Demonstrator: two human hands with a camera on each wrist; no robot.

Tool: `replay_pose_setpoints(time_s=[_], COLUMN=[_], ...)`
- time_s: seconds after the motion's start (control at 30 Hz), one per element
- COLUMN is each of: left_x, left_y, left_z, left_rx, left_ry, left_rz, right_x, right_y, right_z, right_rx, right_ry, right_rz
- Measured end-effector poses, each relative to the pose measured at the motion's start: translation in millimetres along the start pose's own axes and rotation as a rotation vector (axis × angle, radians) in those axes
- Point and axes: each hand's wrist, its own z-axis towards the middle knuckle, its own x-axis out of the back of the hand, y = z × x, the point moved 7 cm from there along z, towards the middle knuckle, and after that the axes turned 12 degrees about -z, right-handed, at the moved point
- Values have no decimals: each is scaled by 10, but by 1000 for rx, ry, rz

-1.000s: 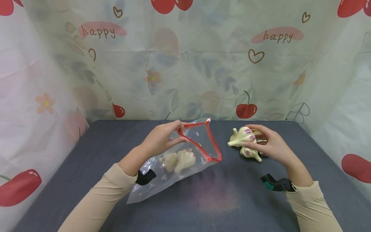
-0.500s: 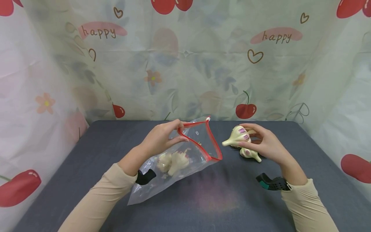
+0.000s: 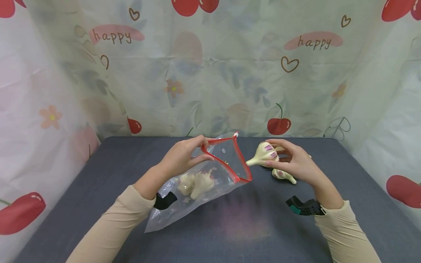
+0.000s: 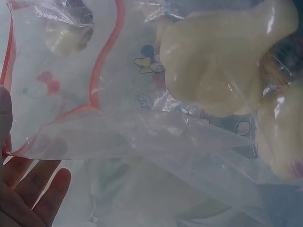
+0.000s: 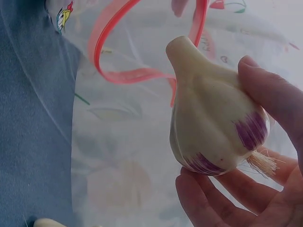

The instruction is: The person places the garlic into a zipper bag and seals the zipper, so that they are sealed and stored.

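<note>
My left hand (image 3: 185,155) pinches the red-edged mouth of a clear zip bag (image 3: 184,215) between thumb and fingers, and the mouth gapes to the right. Two garlic bulbs (image 3: 203,183) lie inside the bag, seen through the plastic; in the left wrist view a pale garlic bulb (image 4: 213,61) looms large. My right hand (image 3: 294,160) grips another garlic bulb with purple patches (image 5: 215,111), thumb on one side and fingers on the other. Its stem points left and overlaps the bag's red edge (image 5: 135,75) in the head view.
Below the right hand another garlic bulb (image 3: 283,176) lies on the dark table (image 3: 213,241), partly hidden. A printed curtain (image 3: 210,98) with cherries and hearts stands behind the table's far edge and along both sides.
My right hand has carried its garlic bulb left to the bag's mouth. The bulbs inside the bag shifted slightly left, then settled. My left hand has kept its place.
</note>
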Motion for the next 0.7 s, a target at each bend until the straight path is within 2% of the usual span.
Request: replay_pose_setpoints(time_s=[0.47, 0.7], left_x=[-19, -26], left_y=[-6, -17], left_z=[14, 27], left_rx=[-4, 2], left_ry=[1, -2], left_rz=[-16, -19], right_x=[-140, -228], right_y=[-107, -151], right_z=[86, 145], right_rx=[43, 82], right_ry=[-41, -71], right_rz=[97, 104])
